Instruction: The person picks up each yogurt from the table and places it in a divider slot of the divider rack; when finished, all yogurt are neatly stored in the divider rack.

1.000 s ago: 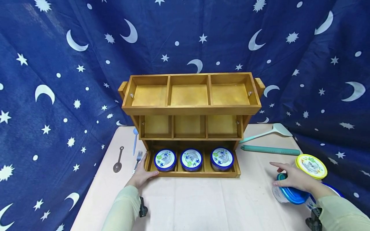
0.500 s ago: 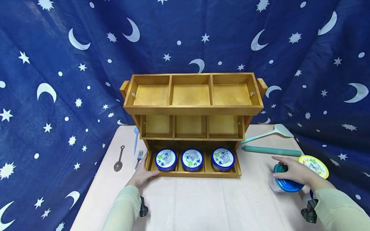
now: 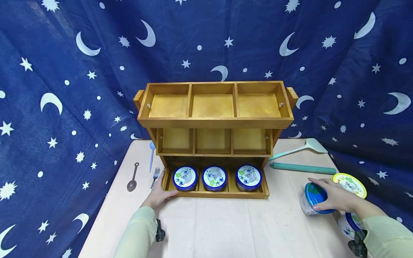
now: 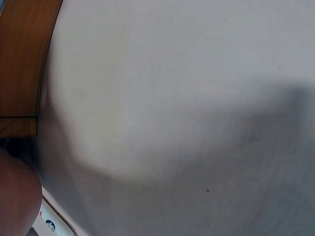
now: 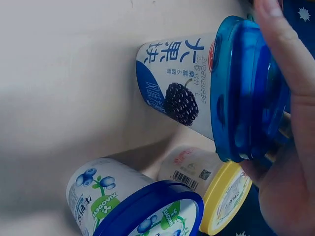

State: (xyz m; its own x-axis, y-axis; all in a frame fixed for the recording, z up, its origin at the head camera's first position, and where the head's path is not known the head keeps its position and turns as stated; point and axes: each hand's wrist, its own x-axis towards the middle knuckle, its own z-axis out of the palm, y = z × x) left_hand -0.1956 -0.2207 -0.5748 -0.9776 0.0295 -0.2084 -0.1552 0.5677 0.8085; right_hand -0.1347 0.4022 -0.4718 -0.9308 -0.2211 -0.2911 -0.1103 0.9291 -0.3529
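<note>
My right hand [image 3: 335, 197] grips a white cup with a clear blue lid [image 3: 313, 200] from above, at the right of the table; the wrist view shows the fingers [image 5: 280, 64] curled over the lid of that cup [image 5: 197, 83]. My left hand [image 3: 158, 193] rests on the front left corner of the wooden three-tier rack [image 3: 214, 123], thumb along its front edge. The rack's bottom tier holds three blue-lidded cups [image 3: 214, 177]. In the left wrist view only the rack's edge [image 4: 24, 64] and the tablecloth show.
A yellow-lidded cup [image 3: 351, 184] and another blue-lidded cup [image 3: 350, 224] stand beside my right hand. A teal spatula [image 3: 300, 147] and teal stick [image 3: 301, 167] lie behind them. A spoon [image 3: 132, 178], fork [image 3: 154, 178] and blue spoon [image 3: 151, 156] lie left of the rack.
My right hand has closed down over the blue-lidded cup, fingers now curled on its lid; the cup has shifted slightly. The left hand has stayed on the rack.
</note>
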